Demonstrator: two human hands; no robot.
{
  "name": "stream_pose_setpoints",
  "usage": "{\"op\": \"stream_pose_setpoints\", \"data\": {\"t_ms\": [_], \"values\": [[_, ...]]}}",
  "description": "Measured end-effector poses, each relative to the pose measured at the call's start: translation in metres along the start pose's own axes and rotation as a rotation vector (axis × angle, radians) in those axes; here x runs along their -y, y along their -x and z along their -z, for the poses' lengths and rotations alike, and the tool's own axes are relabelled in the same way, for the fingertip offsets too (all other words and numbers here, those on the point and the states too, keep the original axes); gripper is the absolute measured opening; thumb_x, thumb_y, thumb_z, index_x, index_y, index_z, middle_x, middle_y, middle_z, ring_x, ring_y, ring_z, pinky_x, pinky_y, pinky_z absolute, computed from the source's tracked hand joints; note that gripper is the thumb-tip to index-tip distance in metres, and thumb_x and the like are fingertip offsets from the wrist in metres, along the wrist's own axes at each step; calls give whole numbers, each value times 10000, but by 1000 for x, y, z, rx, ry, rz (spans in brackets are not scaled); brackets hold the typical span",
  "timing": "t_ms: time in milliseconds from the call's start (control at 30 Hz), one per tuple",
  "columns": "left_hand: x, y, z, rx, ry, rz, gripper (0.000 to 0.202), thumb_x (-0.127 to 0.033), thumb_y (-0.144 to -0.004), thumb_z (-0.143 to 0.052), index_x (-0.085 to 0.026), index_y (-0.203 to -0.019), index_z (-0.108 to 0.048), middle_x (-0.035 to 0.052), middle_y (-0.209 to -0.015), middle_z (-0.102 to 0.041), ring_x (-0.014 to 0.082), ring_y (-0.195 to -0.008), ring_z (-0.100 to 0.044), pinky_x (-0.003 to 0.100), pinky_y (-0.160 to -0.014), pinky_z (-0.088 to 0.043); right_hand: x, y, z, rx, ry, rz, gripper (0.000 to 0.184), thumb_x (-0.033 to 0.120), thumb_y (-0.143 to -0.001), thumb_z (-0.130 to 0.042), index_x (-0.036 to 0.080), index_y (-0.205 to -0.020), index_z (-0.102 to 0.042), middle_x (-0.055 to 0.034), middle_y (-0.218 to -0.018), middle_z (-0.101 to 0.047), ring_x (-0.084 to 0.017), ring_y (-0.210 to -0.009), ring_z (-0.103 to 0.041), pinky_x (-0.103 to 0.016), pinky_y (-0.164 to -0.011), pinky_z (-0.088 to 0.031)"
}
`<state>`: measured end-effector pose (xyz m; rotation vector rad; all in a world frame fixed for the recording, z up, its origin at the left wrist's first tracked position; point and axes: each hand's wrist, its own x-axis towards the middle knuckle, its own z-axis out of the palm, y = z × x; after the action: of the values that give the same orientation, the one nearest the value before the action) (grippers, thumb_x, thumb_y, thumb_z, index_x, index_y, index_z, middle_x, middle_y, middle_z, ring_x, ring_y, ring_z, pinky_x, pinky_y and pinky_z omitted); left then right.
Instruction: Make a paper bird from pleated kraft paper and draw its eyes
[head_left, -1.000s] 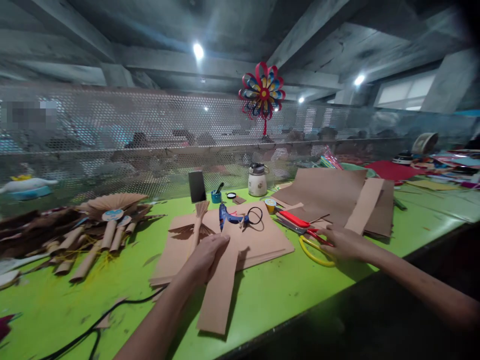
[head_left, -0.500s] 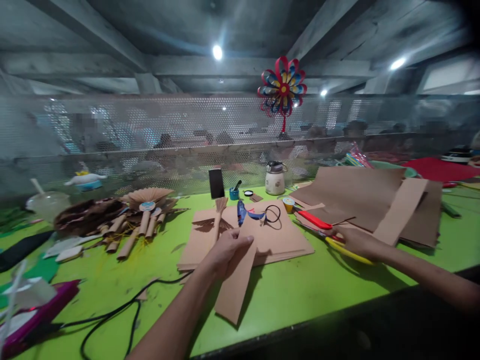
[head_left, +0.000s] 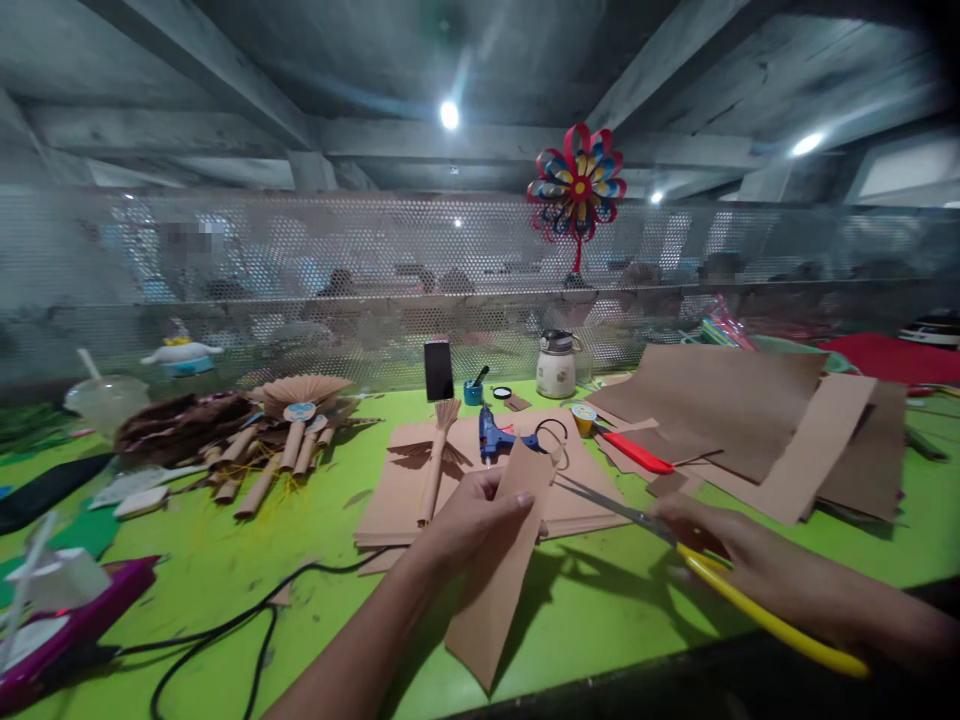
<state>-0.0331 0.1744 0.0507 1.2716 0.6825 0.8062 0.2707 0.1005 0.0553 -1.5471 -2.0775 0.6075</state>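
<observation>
In the middle of the head view, my left hand [head_left: 480, 515] pinches a strip of brown kraft paper [head_left: 499, 580] between thumb and fingers. The strip slants down towards the table's front edge. My right hand [head_left: 727, 550] grips yellow-handled scissors [head_left: 776, 612], whose blades point left to the strip's right edge near its upper end. Whether the blades touch the paper I cannot tell. Behind my left hand, a rolled paper figure with a pleated top [head_left: 433, 465] lies on a stack of brown paper [head_left: 592, 480]. A blue glue gun [head_left: 495, 437] rests there too.
Large brown sheets [head_left: 697, 405] cover the right side, with a red-handled tool [head_left: 637, 452] before them. Finished paper figures [head_left: 294, 440] lie at left. A black cable [head_left: 300, 570] crosses the table from a purple power strip [head_left: 97, 625]. A phone [head_left: 439, 370] and flask [head_left: 556, 365] stand behind.
My right hand has drawn the scissors away from the red-handled tool, bringing the blades beside the strip. My left hand has shifted right and raised the strip's upper end.
</observation>
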Motion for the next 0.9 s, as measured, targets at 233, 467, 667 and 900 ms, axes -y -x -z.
{"op": "stream_pose_setpoints", "data": {"t_ms": [233,467,667,900], "values": [[2,1,0,42,-106,1,365,-413,-725,-738,-121,-935,-670,102,-755,-703,179,-604,-654,264,-563,-497,11,-8,-7,52,-90,5,342,470,-743,-659,233,-989,-652,-44,-832,-648,-213,-758,-594,-285,-682,-507],[2,4,-2,114,-88,26,343,-419,-744,-718,-127,-921,-678,101,-758,-708,166,-602,-650,245,-558,-485,21,-8,-4,99,-139,11,283,461,-789,-617,249,-974,-647,-38,-822,-645,-202,-725,-586,-276,-646,-498],[-1,5,-7,123,-87,40,336,-402,-728,-735,-120,-903,-684,86,-717,-687,143,-572,-622,218,-524,-450,24,-7,-6,102,-181,25,282,452,-772,-636,267,-982,-664,-30,-792,-648,-209,-713,-590,-285,-641,-503],[4,4,-3,175,-16,25,305,-377,-752,-722,-121,-914,-694,99,-765,-703,152,-619,-649,234,-578,-489,27,-9,-9,130,-158,17,349,491,-792,-610,270,-1058,-659,-49,-838,-664,-219,-758,-605,-291,-684,-510]]}}
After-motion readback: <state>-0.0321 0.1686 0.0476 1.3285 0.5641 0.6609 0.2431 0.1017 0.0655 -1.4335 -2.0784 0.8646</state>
